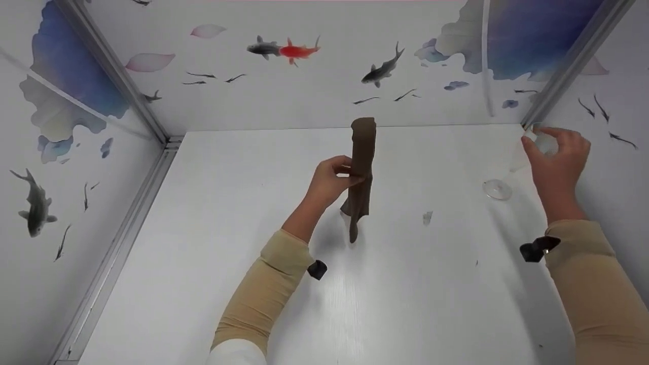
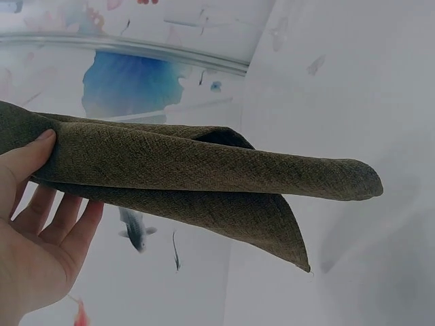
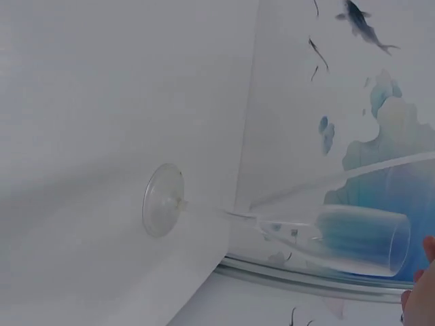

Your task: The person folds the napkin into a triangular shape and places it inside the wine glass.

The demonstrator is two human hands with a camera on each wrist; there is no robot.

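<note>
My left hand (image 1: 324, 185) holds a brown cloth napkin (image 1: 362, 147), folded into a long narrow shape, pinched between thumb and fingers above the table. In the left wrist view the napkin (image 2: 204, 156) shows a coarse weave, one long rolled end and a pointed loose flap. A clear stemmed glass (image 3: 360, 241) with a tall bowl stands upright on its round foot (image 1: 497, 189) near the back right corner. My right hand (image 1: 560, 157) is at the top of this glass, thumb and fingers spread in a wide curve. In the right wrist view its fingertips (image 3: 428, 248) appear just off the rim.
The white table (image 1: 228, 213) meets a back wall (image 1: 304, 96) and side walls printed with fish and blue leaves. Metal rails (image 1: 121, 76) run along the corners. A small greyish mark (image 1: 427, 218) lies on the table between the hands.
</note>
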